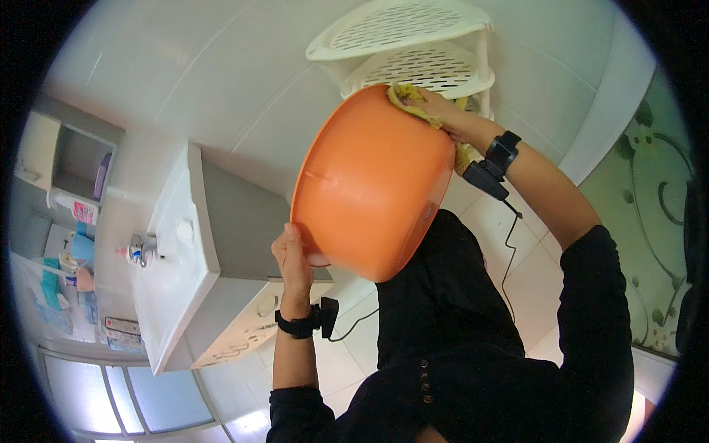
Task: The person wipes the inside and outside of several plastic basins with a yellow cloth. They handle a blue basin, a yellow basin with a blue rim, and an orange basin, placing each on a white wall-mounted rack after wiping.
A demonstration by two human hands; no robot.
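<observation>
A large orange plastic basin (369, 184) is tilted on its side in front of me, its outer wall facing up. My left hand (293, 258) grips the rim at its lower left, thumb on the outside and the other fingers hidden. At the upper right of the basin, my right hand (439, 112) is closed on a yellow cloth (408, 103), which lies against the orange wall near the edge. Part of the right hand's fingers is covered by the cloth.
A white slatted corner shelf (406, 29) stands just beyond the basin. On the left is a white washbasin (181, 258) with a faucet (140, 251) over a cabinet (244, 317). Bottles and toiletries crowd the far left. A patterned glass panel (650, 221) borders the right side.
</observation>
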